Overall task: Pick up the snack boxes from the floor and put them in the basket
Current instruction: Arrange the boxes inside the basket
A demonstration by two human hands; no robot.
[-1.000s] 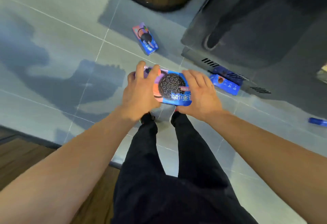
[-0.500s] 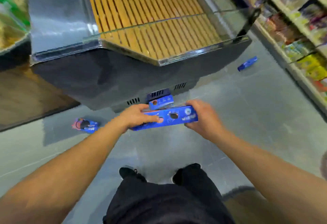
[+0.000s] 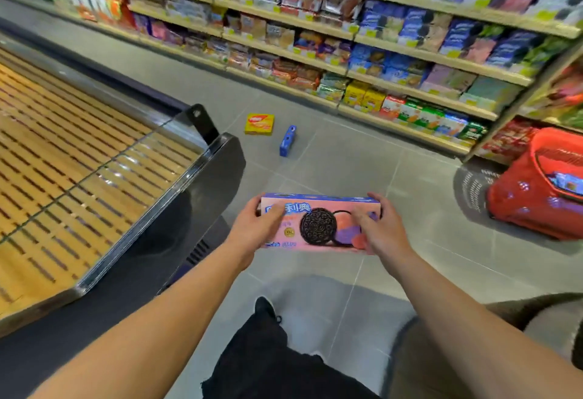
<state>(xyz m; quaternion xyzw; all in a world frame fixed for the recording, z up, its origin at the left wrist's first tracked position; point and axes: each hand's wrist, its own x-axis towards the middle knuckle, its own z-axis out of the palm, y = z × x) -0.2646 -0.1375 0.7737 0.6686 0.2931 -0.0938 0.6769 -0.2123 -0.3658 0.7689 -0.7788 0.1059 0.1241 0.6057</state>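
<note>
A pink and blue cookie box (image 3: 318, 225) is held flat in front of me at waist height. My left hand (image 3: 252, 230) grips its left end and my right hand (image 3: 380, 231) grips its right end, fingers curled over the face. The red basket (image 3: 517, 206) stands on the floor to the right, with at least one box inside. Farther off on the floor lie a yellow box (image 3: 259, 123) and a blue box (image 3: 287, 141) standing on its long edge.
A black display case (image 3: 176, 209) with a wooden slat deck and glass rim fills the left. Stocked snack shelves (image 3: 362, 67) run along the far side of the aisle. Grey floor tiles lie between me and the basket.
My view has swung right from the case's front to the shelf aisle, bringing the basket into sight. The box has turned from edge-on to face-up in both hands.
</note>
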